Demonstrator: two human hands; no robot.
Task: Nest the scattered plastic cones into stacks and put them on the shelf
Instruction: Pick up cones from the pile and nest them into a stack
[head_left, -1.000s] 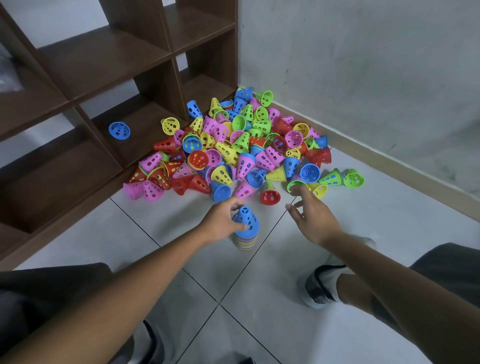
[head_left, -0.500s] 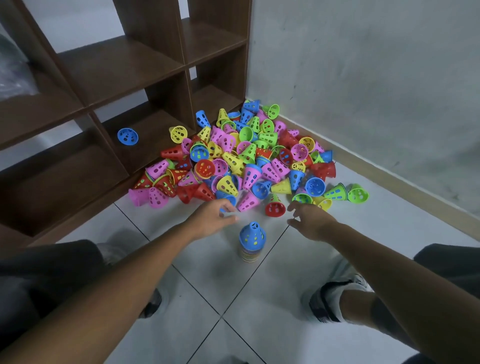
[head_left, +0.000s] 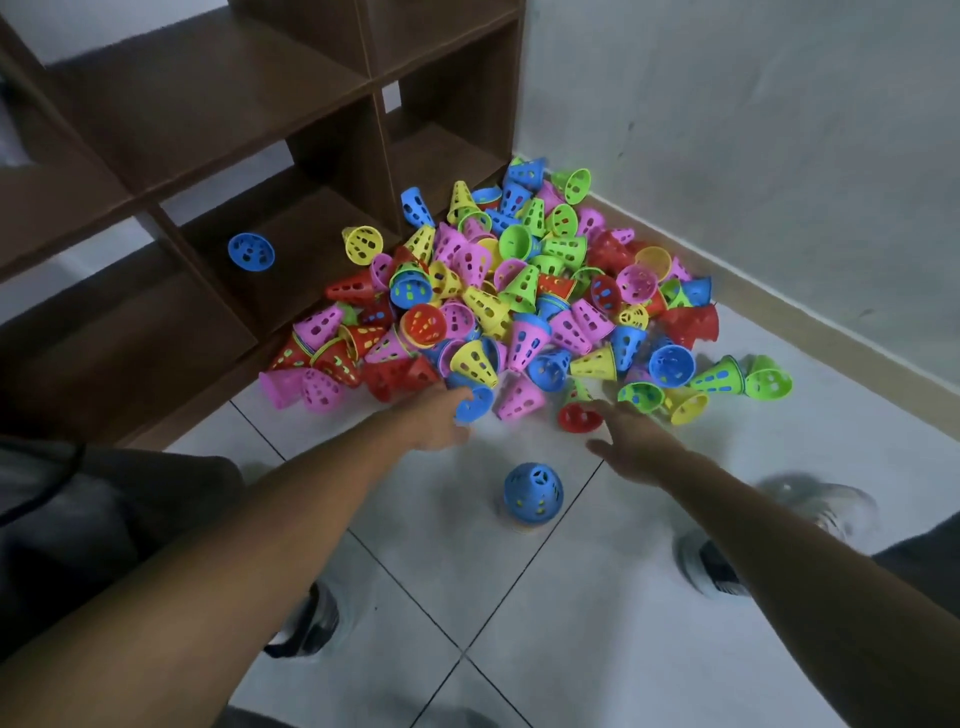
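Observation:
A big pile of perforated plastic cones (head_left: 519, 306) in pink, yellow, green, red and blue lies on the tiled floor in the corner beside the brown shelf (head_left: 218, 104). A short nested stack topped by a blue cone (head_left: 533, 499) stands upright on the floor between my arms, untouched. My left hand (head_left: 439, 418) is at the pile's near edge, its blurred fingers curled round a blue cone (head_left: 480, 405) lying there. My right hand (head_left: 631, 441) hovers with spread fingers just right of a red cone (head_left: 577, 415) and holds nothing.
One blue cone (head_left: 251, 252) and a yellow cone (head_left: 363, 241) lie in the shelf's bottom compartments. The grey wall (head_left: 753, 156) and its baseboard (head_left: 831, 338) close off the right. My shoes (head_left: 717, 566) and knees flank the stack.
My left hand let go of the blue-topped stack and moved forward to a blue cone at the pile's edge. My right hand also reached forward to the pile. The view shifted forward.

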